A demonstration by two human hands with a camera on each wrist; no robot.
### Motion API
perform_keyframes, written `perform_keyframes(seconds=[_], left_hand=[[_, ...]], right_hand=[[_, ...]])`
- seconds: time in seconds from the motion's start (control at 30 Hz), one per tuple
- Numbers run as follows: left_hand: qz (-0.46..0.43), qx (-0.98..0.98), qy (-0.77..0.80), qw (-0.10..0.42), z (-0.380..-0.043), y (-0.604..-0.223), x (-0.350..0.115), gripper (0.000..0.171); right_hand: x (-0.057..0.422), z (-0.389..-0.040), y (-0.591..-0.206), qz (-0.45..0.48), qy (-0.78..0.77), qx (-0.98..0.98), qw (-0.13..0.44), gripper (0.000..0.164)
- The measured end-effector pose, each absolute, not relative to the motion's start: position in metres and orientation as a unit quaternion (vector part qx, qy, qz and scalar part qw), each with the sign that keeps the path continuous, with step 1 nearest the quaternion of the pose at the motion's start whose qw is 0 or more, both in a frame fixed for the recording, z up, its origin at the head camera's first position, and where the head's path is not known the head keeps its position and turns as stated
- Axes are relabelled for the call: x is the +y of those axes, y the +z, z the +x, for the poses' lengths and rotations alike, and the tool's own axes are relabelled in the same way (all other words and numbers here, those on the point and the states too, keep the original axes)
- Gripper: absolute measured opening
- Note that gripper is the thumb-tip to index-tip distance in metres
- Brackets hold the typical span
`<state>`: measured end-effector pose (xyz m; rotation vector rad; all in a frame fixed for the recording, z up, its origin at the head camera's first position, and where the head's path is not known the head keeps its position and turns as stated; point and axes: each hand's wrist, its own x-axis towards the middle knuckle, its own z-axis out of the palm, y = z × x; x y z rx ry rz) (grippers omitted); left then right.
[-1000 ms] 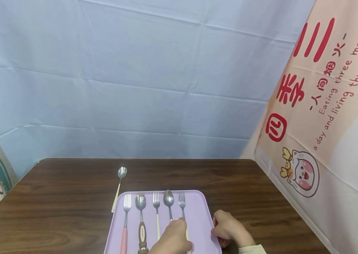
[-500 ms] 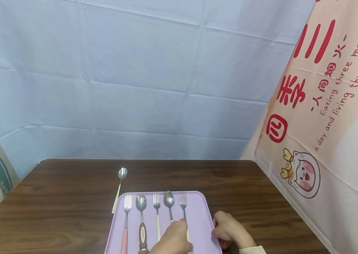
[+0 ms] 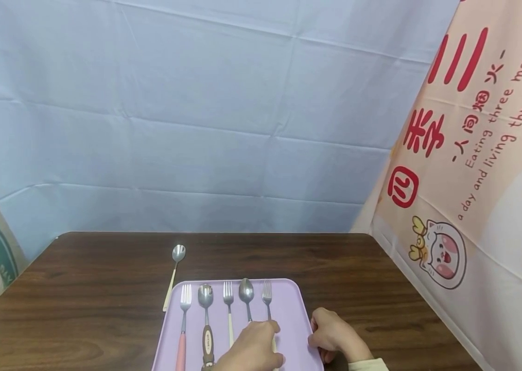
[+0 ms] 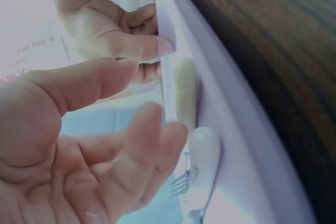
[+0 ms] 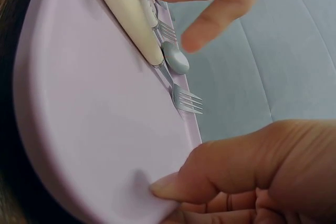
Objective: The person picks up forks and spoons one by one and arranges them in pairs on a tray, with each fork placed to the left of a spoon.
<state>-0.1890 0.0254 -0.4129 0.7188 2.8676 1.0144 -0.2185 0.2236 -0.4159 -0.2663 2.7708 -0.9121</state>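
Observation:
My right hand pinches the right side of a lilac tray, thumb on its inner face and fingers behind the rim. Over the cutlery my left hand hovers with fingers loosely bent; the left wrist view shows a gap between its thumb and fingertips. Just under it lies a fork with a cream handle, the rightmost piece on the tray. A spoon is left of that fork, its handle mostly hidden by the hand in the head view.
Farther left on the tray are a cream-handled fork, a brown-handled spoon and a pink-handled fork. One cream-handled spoon lies on the dark wooden table, beyond the tray's left corner. Cloth hangs behind the table.
My left hand's fingers have spread and come away from the rightmost fork's handle. That fork sits very slightly farther right than a second ago. My right hand has stayed on the tray.

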Motion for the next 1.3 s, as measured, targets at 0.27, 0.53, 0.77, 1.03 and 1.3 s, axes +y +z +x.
perform_keyframes(seconds=[0.27, 0.53, 0.77, 1.03, 1.3], left_hand=[[0.274, 0.928, 0.254, 0.021, -0.187, -0.404, 0.019, 0.033], [0.301, 0.933, 0.193, 0.025, -0.185, -0.397, 0.014, 0.031], [0.3, 0.935, 0.184, 0.04, -0.185, -0.396, 0.015, 0.027], [0.308, 0.939, 0.152, 0.009, -0.185, -0.398, 0.012, 0.034], [0.3, 0.947, 0.11, -0.02, -0.189, -0.401, -0.001, 0.044]], right_hand=[[0.223, -0.219, -0.416, -0.091, -0.308, 0.941, 0.105, 0.015], [0.223, -0.218, -0.415, -0.094, -0.304, 0.943, 0.102, 0.013], [0.223, -0.218, -0.417, -0.092, -0.306, 0.942, 0.106, 0.013], [0.224, -0.218, -0.416, -0.093, -0.298, 0.944, 0.11, 0.014], [0.223, -0.218, -0.417, -0.096, -0.298, 0.943, 0.108, 0.013]])
